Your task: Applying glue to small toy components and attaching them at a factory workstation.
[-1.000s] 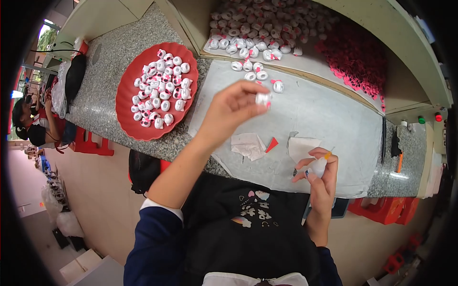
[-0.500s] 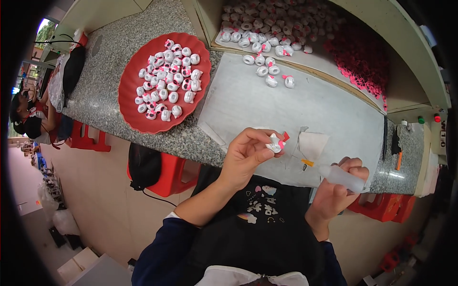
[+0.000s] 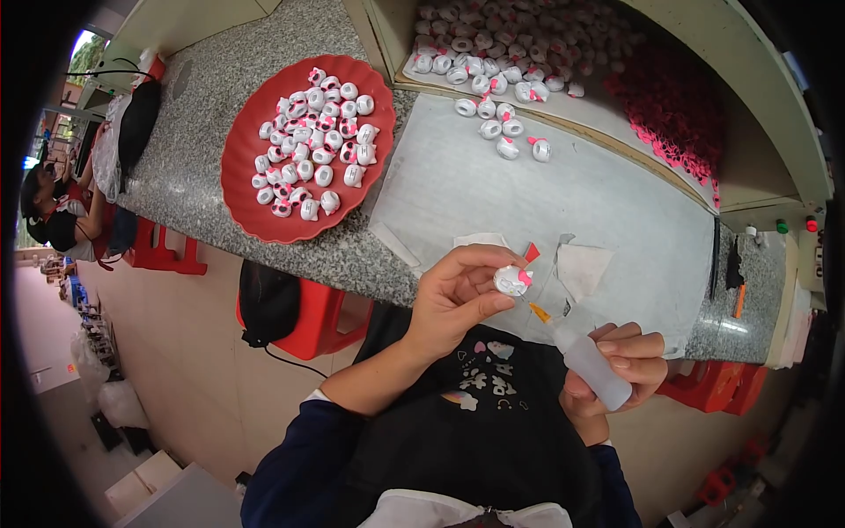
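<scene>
My left hand [image 3: 449,304] pinches a small white cat-head figurine [image 3: 509,281] between thumb and fingertips. A pink bow sits on its right side. In my right hand [image 3: 641,352], the fingers wrap round a translucent squeeze bottle [image 3: 598,374], tilted with its orange nozzle [image 3: 540,312] up and to the left. The nozzle's tip is just below and right of the figurine, seemingly a little apart from it. Both hands are over the near edge of a white paper sheet [image 3: 458,180] on the worktop.
A red scalloped tray [image 3: 242,207] full of similar figurines stands at the left. Several loose figurines [image 3: 506,148] lie on the paper's far side. Behind, a shelf holds heaped white figurines [image 3: 493,44] and pink pieces [image 3: 660,123]. A cloth scrap [image 3: 581,268] lies near my hands.
My right hand has swung the bottle, bringing its nozzle left, close to the figurine. My left hand has turned the figurine and lowered it slightly.
</scene>
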Tool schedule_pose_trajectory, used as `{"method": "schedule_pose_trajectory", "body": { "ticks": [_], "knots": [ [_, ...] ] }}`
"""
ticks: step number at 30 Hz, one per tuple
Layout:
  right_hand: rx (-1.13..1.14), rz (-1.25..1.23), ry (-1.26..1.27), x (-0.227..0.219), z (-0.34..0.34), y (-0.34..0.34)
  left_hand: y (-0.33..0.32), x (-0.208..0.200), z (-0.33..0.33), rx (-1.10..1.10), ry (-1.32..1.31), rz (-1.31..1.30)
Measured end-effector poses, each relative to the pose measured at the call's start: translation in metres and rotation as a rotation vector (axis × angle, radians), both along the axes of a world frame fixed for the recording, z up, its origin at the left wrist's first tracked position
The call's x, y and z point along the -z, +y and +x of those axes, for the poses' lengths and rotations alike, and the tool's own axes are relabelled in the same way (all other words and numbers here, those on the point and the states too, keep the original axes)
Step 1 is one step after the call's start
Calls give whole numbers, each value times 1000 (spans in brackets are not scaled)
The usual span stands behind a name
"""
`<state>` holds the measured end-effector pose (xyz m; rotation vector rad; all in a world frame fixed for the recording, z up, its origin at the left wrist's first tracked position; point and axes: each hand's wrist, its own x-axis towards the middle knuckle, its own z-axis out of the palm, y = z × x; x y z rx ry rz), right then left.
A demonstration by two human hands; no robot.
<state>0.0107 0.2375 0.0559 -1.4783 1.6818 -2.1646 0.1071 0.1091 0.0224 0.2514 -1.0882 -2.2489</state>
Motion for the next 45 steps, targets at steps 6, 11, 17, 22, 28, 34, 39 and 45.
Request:
{"method": "schedule_pose_trajectory", "body": {
  "ticks": [6,11,17,22,28,34,39,45],
  "knots": [
    [-13,22,8,2,-1,1,1,1,-1,6,-3,-1],
    [50,-29,1,2,4,-6,0,1,0,11,-17,4],
    [75,-22,13,2,4,-4,1,2,2,12,-19,22],
    [80,-36,21,2,5,-5,1,2,3,17,-14,25],
    [61,-31,8,2,6,-6,2,3,4,22,-18,31],
    [68,-11,24,2,5,-7,0,4,3,19,-17,15],
    [75,-13,27,4,4,-7,1,4,3,-11,-28,14],
    [-23,29,27,3,0,1,0,5,2,-14,-26,20]
  ]
}}
